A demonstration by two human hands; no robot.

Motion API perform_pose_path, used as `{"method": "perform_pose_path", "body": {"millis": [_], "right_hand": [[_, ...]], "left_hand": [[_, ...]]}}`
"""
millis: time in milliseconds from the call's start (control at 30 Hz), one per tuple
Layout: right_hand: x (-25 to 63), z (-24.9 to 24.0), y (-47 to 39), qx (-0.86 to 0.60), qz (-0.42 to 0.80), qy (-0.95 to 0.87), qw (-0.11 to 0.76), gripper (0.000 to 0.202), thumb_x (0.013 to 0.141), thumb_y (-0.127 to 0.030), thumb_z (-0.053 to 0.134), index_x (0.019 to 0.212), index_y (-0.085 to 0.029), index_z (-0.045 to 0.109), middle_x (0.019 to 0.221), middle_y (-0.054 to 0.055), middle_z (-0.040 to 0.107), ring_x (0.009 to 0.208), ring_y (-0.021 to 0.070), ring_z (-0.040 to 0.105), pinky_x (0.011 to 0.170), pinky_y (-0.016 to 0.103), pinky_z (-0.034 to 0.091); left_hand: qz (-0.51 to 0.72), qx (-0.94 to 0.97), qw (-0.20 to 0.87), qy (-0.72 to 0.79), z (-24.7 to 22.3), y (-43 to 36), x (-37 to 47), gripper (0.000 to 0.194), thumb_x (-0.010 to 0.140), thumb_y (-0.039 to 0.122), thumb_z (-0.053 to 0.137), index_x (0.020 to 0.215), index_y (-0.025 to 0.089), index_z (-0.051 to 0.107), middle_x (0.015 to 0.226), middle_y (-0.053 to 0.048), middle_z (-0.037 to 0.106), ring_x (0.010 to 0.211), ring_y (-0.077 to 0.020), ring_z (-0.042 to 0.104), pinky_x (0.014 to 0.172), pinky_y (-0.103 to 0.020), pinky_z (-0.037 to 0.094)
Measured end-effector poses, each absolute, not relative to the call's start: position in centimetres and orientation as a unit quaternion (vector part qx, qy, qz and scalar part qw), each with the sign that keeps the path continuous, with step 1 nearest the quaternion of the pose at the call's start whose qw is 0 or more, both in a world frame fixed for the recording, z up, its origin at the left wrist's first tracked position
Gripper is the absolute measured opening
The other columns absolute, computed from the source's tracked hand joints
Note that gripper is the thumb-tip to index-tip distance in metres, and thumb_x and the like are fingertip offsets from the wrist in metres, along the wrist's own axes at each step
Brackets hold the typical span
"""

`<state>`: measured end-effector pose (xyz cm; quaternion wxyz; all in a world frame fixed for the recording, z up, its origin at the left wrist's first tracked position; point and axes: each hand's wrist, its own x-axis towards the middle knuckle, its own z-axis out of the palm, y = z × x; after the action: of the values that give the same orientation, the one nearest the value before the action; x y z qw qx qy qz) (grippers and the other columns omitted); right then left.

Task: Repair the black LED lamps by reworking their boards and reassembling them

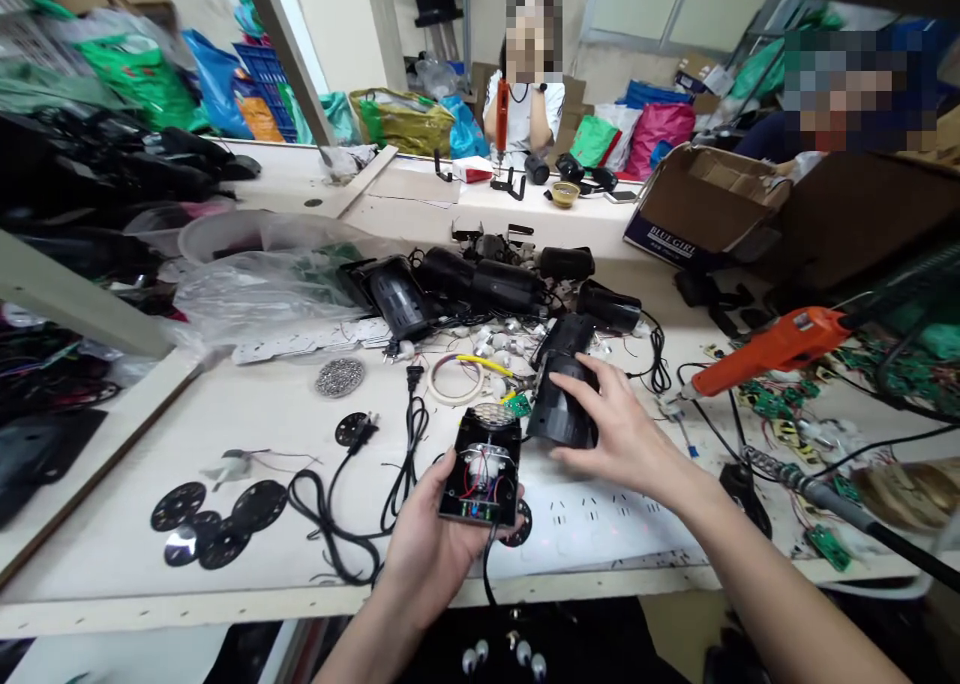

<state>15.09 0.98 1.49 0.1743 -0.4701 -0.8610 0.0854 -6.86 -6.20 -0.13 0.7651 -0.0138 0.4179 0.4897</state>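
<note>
An opened black device (480, 469) lies in my left hand (427, 524), which grips it from below and the side. Inside it are a small motor, red and blue wires, and a row of small parts along its near end; a round grille tops its far end. My right hand (615, 419) has its fingers and thumb around a curved black plastic housing (562, 414), just right of the device. A black cable (489, 564) runs down from the device toward my lap. Behind the grille sits a small green circuit board (517, 405).
An orange electric screwdriver (772, 349) hangs at the right, above circuit boards (832, 544) and a soldering iron (795, 479). Black housings (487, 279) are piled behind. Black discs (225, 534), a screw dish (339, 377) and coiled cord (330, 524) lie left. Two people sit opposite.
</note>
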Motion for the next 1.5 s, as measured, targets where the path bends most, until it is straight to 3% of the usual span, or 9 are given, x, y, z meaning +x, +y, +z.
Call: {"method": "perform_pose_path", "body": {"millis": [233,367,433,533,733,933,1133,1267,1500], "right_hand": [[14.0,-0.5,-1.0,-0.421,0.089,-0.89,0.149,0.066,0.075,-0.018,0.075,0.136,-0.018,0.049,0.148,0.021,0.032,0.139,0.0384,0.031,0.108,0.06,0.038],[11.4,-0.1,-5.0,-0.415,0.133,-0.848,0.302,0.022,0.092,-0.016,0.055,0.114,-0.014,0.056,0.105,0.014,0.061,0.1,0.027,0.06,0.083,0.046,0.056],[9.5,-0.2,-7.4,-0.408,0.185,-0.824,0.346,0.011,0.095,-0.025,0.053,0.102,-0.016,0.055,0.084,0.008,0.061,0.08,0.022,0.061,0.068,0.037,0.058],[7.0,-1.1,-9.8,-0.412,0.178,-0.811,0.376,0.023,0.097,-0.04,0.049,0.092,-0.018,0.051,0.076,0.006,0.058,0.068,0.0204,0.06,0.056,0.032,0.056],[5.8,-2.1,-10.9,-0.452,0.07,-0.786,0.415,0.01,0.096,-0.012,0.044,0.096,-0.017,0.053,0.071,0.004,0.061,0.063,0.0181,0.063,0.051,0.027,0.051],[7.3,-1.8,-11.5,-0.472,0.05,-0.787,0.394,0.017,0.094,-0.009,0.047,0.107,-0.014,0.057,0.079,0.008,0.067,0.066,0.02,0.064,0.058,0.032,0.054],[8.3,-1.3,-11.0,-0.531,0.123,-0.733,0.407,0.019,0.094,-0.013,0.044,0.083,-0.02,0.057,0.07,0.003,0.061,0.062,0.017,0.061,0.056,0.028,0.051],[8.7,-0.9,-10.7,-0.556,0.194,-0.698,0.407,0.019,0.091,-0.013,0.045,0.082,-0.019,0.061,0.069,0.001,0.064,0.062,0.0162,0.062,0.058,0.027,0.05],[8.7,-1.0,-10.2,-0.551,0.183,-0.688,0.435,0.019,0.089,-0.013,0.045,0.08,-0.018,0.061,0.062,-0.001,0.059,0.051,0.013,0.055,0.049,0.023,0.043]], "left_hand": [[0.524,-0.016,0.725,0.446,0.7,-6.6,-7.4,0.031,0.096,0.027,0.043,0.104,0.006,0.065,0.093,-0.019,0.073,0.079,-0.0308,0.072,0.067,-0.048,0.061],[0.567,-0.025,0.691,0.447,0.8,-6.8,-7.1,0.029,0.096,0.026,0.044,0.105,0.008,0.066,0.093,-0.016,0.074,0.081,-0.0293,0.072,0.072,-0.048,0.061],[0.581,-0.031,0.679,0.447,0.8,-6.8,-6.8,0.031,0.096,0.027,0.044,0.104,0.007,0.066,0.093,-0.017,0.074,0.082,-0.0288,0.072,0.074,-0.047,0.061],[0.596,-0.048,0.667,0.444,0.7,-6.7,-6.3,0.032,0.096,0.028,0.044,0.104,0.006,0.067,0.093,-0.016,0.074,0.08,-0.0271,0.072,0.077,-0.046,0.061],[0.633,-0.05,0.641,0.432,0.6,-6.7,-5.8,0.031,0.095,0.026,0.047,0.113,0.01,0.066,0.099,-0.014,0.073,0.095,-0.0285,0.07,0.082,-0.045,0.059],[0.663,-0.022,0.621,0.418,0.4,-7.3,-4.8,0.03,0.092,0.022,0.052,0.118,0.019,0.065,0.109,-0.009,0.071,0.109,-0.0277,0.064,0.088,-0.044,0.057],[0.678,0.042,0.623,0.387,-0.4,-7.5,-3.8,0.03,0.088,0.026,0.061,0.118,0.025,0.066,0.12,-0.006,0.068,0.11,-0.0243,0.062,0.084,-0.037,0.058],[0.647,-0.005,0.652,0.396,0.0,-7.2,-3.4,0.027,0.092,0.026,0.054,0.115,0.019,0.067,0.11,-0.01,0.071,0.104,-0.026,0.065,0.08,-0.04,0.059],[0.627,-0.036,0.667,0.401,0.9,-6.7,-3.0,0.03,0.096,0.026,0.047,0.113,0.012,0.066,0.1,-0.014,0.073,0.095,-0.0275,0.069,0.082,-0.044,0.058]]}}
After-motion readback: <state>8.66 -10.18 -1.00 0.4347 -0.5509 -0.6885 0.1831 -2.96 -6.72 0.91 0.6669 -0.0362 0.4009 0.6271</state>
